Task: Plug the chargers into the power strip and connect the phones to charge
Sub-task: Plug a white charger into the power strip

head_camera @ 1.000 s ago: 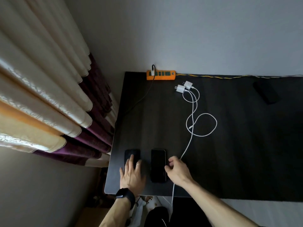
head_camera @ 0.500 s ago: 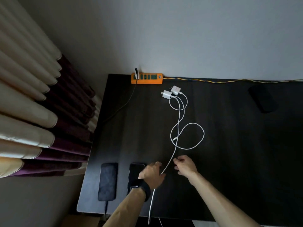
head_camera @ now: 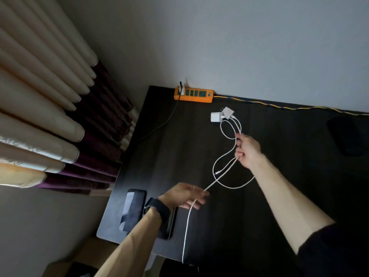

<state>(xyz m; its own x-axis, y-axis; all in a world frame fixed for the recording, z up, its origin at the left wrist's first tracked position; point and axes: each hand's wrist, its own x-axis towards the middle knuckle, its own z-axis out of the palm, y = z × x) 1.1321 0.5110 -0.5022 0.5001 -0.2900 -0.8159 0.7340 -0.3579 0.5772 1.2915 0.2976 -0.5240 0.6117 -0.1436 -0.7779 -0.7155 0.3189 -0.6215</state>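
Observation:
An orange power strip [head_camera: 193,94] lies at the back edge of the dark table [head_camera: 269,206], with one black plug in its left socket. Two white chargers [head_camera: 221,115] lie just in front of it, their white cables [head_camera: 232,184] looping toward me. My right hand [head_camera: 247,150] is closed on the cables in mid-table. My left hand [head_camera: 184,195] holds one cable lower down, and its tail hangs over the front edge. Two dark phones lie at the front left: one [head_camera: 133,208] is plainly visible, the other [head_camera: 169,222] is mostly hidden under my left wrist.
Cream and purple curtains [head_camera: 60,126] hang left of the table. A yellow-and-blue cord [head_camera: 279,104] runs from the strip along the back edge. A dark flat object [head_camera: 345,134] lies at the far right. A thin black cable [head_camera: 159,124] drops off the left edge.
My left hand left the phones and took hold of a white cable. My right hand moved up the cable toward the chargers. The view shifted right.

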